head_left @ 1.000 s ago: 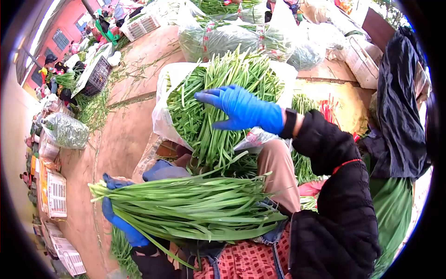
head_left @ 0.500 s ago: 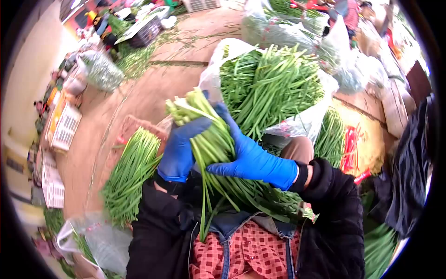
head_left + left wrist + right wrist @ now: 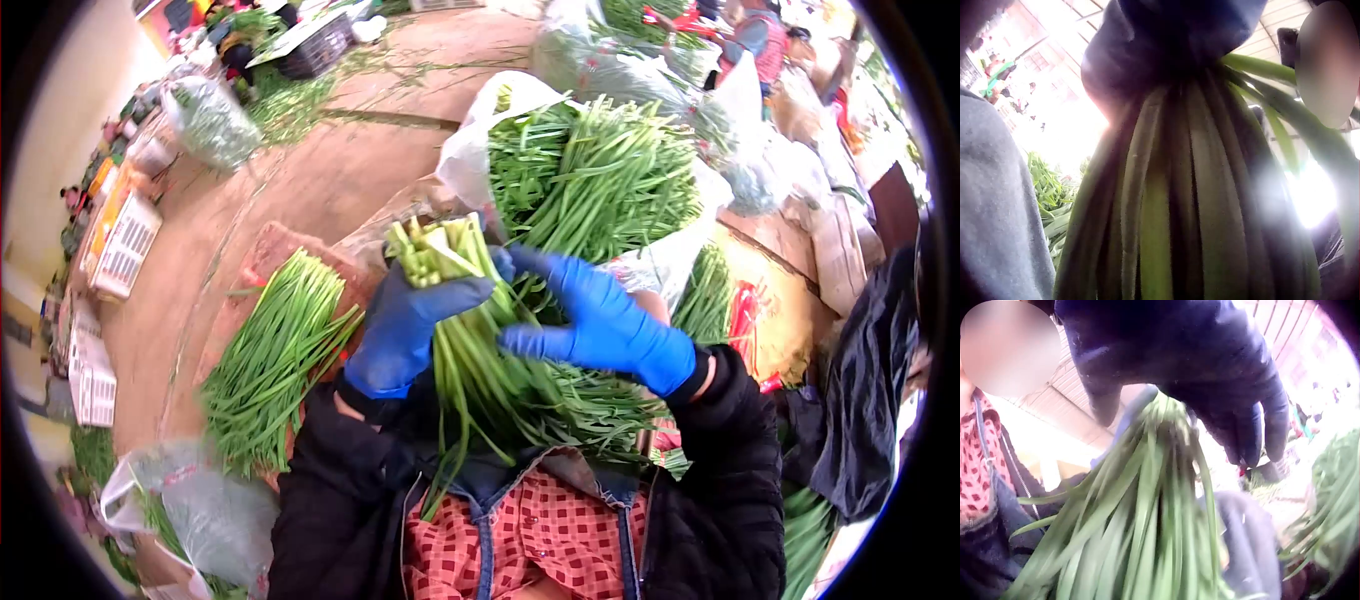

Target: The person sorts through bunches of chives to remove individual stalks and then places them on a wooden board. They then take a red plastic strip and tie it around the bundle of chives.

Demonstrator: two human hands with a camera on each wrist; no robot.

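Left hand (image 3: 402, 332) grips chive-like bunch (image 3: 480, 372) near its cut ends (image 3: 438, 248); right hand (image 3: 612, 322) spread beside it, gripping nothing. Suggest levelling ends without crushing leaves (image 3: 1142, 519)

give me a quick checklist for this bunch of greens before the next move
1. Left grip secure on the bunch: ok, fingers and thumb wrapped round it just below the pale stem ends.
2. Right grip free: ok, fingers spread beside the bunch, holding nothing.
3. Leaves gathered: not ok, stray leaves stick out sideways in both wrist views.
4. Bunch tied: cannot tell, the left grip covers part of the stems.
5. Other bundle out of the way: ok, lying apart on the person's left.
6. White bag open: ok, its mouth spread round the greens inside.
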